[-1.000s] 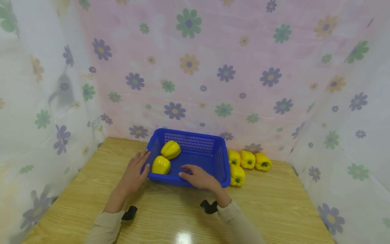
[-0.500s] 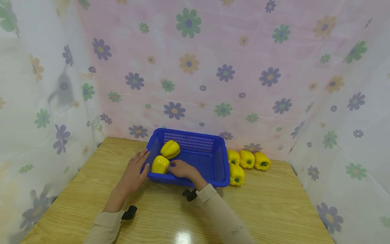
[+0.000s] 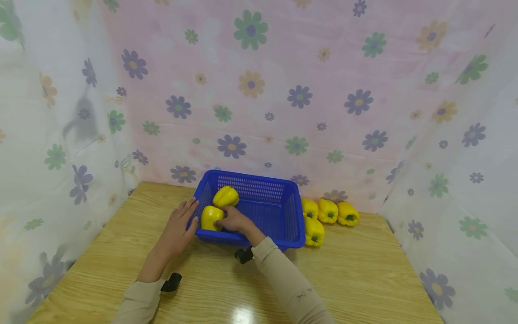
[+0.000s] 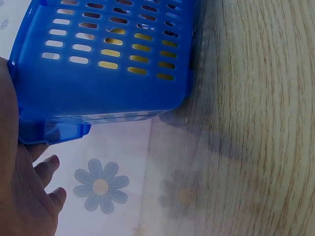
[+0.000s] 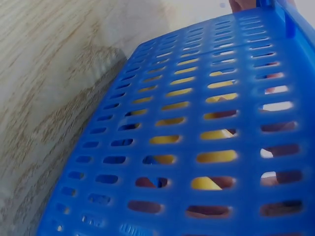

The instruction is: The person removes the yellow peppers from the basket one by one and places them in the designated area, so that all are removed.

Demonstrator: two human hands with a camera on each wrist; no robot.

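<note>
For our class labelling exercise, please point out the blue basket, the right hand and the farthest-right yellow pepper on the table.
Blue basket (image 3: 270,218): head view, on its bare floor.
Right hand (image 3: 237,219): head view, on the back of the hand.
Farthest-right pepper (image 3: 347,213): head view, on its yellow body.

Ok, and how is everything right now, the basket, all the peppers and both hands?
Blue plastic rectangular basket: upright on the wood-grain table, two peppers inside.
Near glossy yellow bell pepper: in the basket, gripped.
Far glossy yellow bell pepper: in the basket, behind the near one.
Four yellow bell peppers: outside, right of the basket.
Left hand: resting on the basket's left rim.
Right hand: gripping the near pepper.
</note>
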